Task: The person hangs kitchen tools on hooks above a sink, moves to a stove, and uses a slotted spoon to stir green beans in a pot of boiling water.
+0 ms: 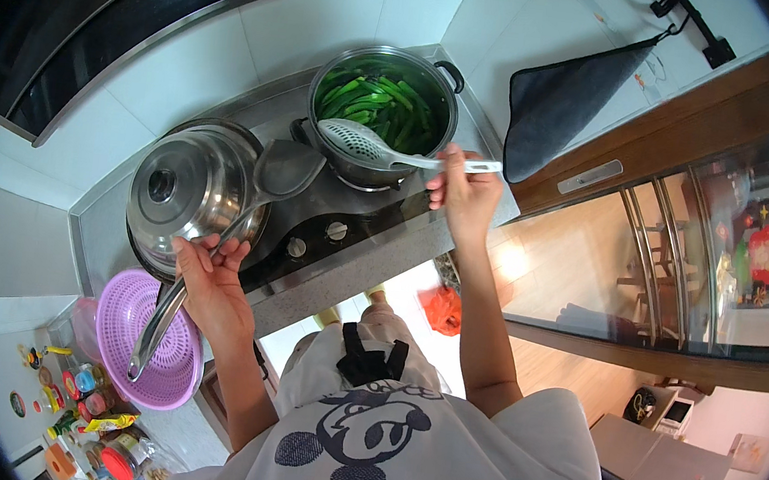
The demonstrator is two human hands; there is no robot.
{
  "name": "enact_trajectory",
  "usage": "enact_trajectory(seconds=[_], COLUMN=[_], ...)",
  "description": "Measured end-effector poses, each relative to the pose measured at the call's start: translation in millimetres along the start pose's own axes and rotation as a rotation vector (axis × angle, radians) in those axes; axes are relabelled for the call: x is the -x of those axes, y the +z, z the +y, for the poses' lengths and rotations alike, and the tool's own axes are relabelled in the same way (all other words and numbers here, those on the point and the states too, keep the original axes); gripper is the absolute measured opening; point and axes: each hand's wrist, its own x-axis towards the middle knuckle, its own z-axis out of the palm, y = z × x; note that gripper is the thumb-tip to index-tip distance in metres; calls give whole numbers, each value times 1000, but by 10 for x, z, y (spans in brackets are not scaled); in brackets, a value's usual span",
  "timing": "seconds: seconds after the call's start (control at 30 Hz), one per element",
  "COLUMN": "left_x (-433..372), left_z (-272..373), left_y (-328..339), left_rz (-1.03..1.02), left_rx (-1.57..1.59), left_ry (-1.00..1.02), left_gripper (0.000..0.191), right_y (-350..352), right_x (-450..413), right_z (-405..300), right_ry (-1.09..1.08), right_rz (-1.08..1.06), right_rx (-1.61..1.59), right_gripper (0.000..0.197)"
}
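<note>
My right hand (465,196) grips the handle of a pale slotted spoon (353,140), whose bowl is over the near-left rim of a steel pot (357,168). Long green pods (388,103), probably okra, lie inside that pot on the right side of the stove. Between the thumb and fingers of my left hand (214,285) is a metal wok spatula (288,170). Its blade points toward the pot, and its long handle slants down over a purple plastic colander (111,310). Just beyond this hand sits a domed steel lid (212,173) with a black knob, covering a dark wok (259,227).
Two knobs (296,248) sit on the front of the gas stove (379,222). A range hood (119,22) overhangs the back. Jars (118,465) and bottles crowd the left counter. On the right wall hangs a dark cloth (568,98), near a sliding glass door (669,270).
</note>
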Motion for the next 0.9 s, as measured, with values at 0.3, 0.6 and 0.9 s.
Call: enact_trajectory(seconds=[0.3, 0.6, 0.9], left_x=[14, 77, 158], left_z=[30, 38, 71], left_y=[-87, -153, -62], left_rz=[-28, -81, 39], left_rx=[18, 96, 30], left_ry=[-82, -43, 26], left_gripper=[31, 29, 35], right_y=[-61, -11, -92], right_x=[187, 184, 94], right_z=[10, 328, 2], right_ry=[-137, -75, -173], right_rz=[156, 101, 121], right_rx=[-95, -95, -131], right_gripper=[32, 29, 31])
